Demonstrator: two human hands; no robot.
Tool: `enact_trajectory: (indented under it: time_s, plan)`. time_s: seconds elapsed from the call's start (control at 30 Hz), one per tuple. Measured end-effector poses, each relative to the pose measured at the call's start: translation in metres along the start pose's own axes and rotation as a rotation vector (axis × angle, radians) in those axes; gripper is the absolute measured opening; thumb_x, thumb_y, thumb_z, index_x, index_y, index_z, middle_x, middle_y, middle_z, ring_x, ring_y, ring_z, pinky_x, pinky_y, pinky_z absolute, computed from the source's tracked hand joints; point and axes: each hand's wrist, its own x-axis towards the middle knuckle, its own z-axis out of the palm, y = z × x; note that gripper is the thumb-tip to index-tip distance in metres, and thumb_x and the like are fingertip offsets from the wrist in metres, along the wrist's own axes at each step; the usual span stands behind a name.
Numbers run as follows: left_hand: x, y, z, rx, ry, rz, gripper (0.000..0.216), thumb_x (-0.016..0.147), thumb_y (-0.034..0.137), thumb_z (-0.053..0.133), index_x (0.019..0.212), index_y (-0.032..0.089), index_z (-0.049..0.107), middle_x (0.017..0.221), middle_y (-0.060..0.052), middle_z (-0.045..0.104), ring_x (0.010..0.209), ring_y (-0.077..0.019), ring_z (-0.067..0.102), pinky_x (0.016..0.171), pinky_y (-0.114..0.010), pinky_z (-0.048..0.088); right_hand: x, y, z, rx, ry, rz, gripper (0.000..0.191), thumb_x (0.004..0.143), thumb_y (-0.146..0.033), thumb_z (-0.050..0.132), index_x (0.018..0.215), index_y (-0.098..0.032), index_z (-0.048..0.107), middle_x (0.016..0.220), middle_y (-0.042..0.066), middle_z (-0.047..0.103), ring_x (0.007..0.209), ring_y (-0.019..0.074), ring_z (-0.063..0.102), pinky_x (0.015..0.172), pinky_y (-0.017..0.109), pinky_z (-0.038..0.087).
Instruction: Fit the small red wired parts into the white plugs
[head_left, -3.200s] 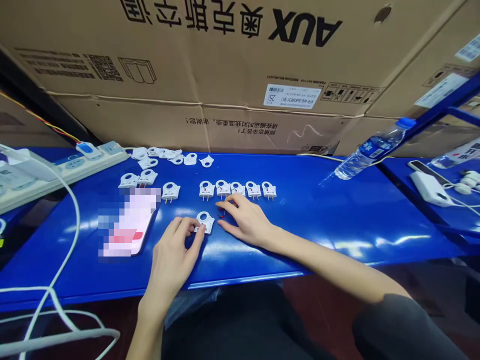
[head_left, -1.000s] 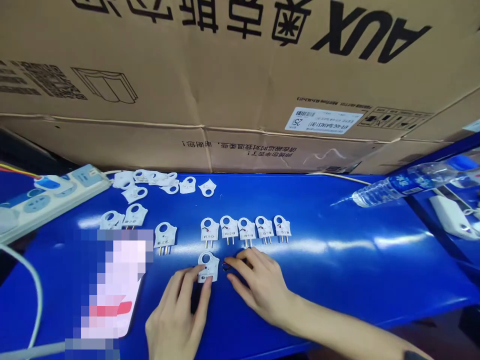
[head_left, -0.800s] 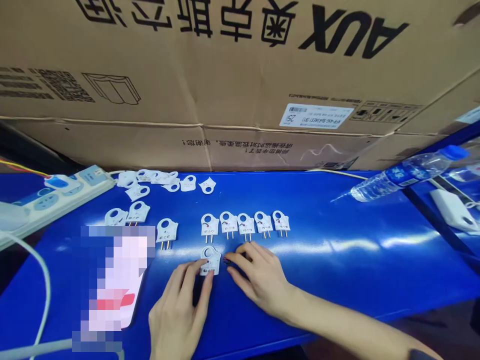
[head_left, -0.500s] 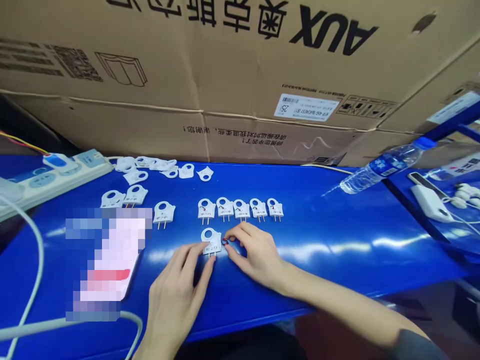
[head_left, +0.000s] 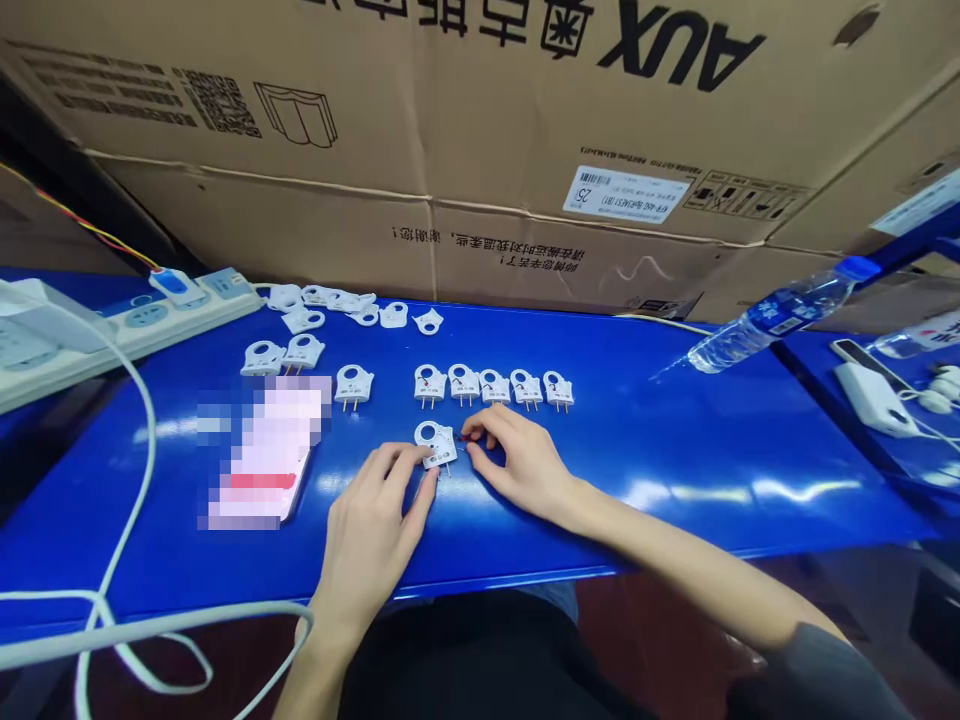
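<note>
A white two-pin plug shell (head_left: 436,440) with a round hole lies on the blue table, its metal pins pointing toward me. My left hand (head_left: 379,510) grips its lower left side between finger and thumb. Just right of the shell, my right hand (head_left: 514,455) pinches a tiny dark and red piece (head_left: 463,437), perhaps a short wire, too small to name. Behind the hands stands a row of similar white plug shells (head_left: 430,385) with small red parts on them. Another white plug (head_left: 353,388) sits alone farther left.
A phone (head_left: 274,455) with a blurred screen lies at the left, near a power strip (head_left: 150,318) and white cables (head_left: 139,480). White covers (head_left: 394,315) are scattered behind. A cardboard box (head_left: 495,240) walls the back; a water bottle (head_left: 780,315) lies at right.
The view has shifted, so the table's items appear higher and farther right. The plug shell is turned slightly under my left hand. My right hand keeps its pinch beside it.
</note>
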Motion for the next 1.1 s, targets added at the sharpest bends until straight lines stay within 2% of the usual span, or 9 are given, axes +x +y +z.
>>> enact_trajectory:
  time_s: [0.2,0.5,0.7,1.1]
  plan:
    - [0.0,-0.002,0.001,-0.019,-0.014,-0.04,0.022,0.107,0.037,0.047,0.116,0.024,0.063,0.113,-0.003,0.068,0.094,-0.0184,0.068,0.075,-0.029,0.05,-0.002,-0.002,0.002,-0.075,-0.037,-0.043,0.017,0.099,-0.018,0.06,0.113,-0.021,0.068,0.109,0.005,0.07,0.094,0.0171,0.067,0.08,0.029,0.053]
    - [0.008,-0.007,0.0,0.054,0.018,0.046,0.022,0.107,0.035,0.048,0.115,0.022,0.063,0.106,-0.003,0.07,0.092,-0.0187,0.068,0.074,-0.029,0.049,0.0,-0.001,0.003,-0.215,-0.057,-0.083,0.015,0.104,-0.023,0.057,0.11,-0.02,0.07,0.113,0.009,0.067,0.097,0.0186,0.066,0.075,0.029,0.054]
    - [0.011,-0.007,-0.001,0.101,0.034,0.05,0.022,0.107,0.035,0.047,0.113,0.022,0.064,0.107,-0.003,0.072,0.091,-0.0181,0.069,0.069,-0.027,0.048,0.0,-0.002,-0.003,-0.243,-0.117,-0.091,0.023,0.103,-0.02,0.057,0.123,-0.02,0.069,0.118,0.01,0.069,0.107,0.0227,0.066,0.084,0.035,0.059]
    - [0.013,-0.009,0.0,0.108,0.048,0.053,0.022,0.107,0.035,0.048,0.112,0.022,0.065,0.099,-0.002,0.072,0.087,-0.0176,0.068,0.069,-0.027,0.047,0.002,-0.001,-0.001,-0.216,-0.092,-0.089,0.019,0.106,-0.021,0.054,0.117,-0.019,0.07,0.109,0.008,0.072,0.099,0.021,0.067,0.08,0.033,0.056]
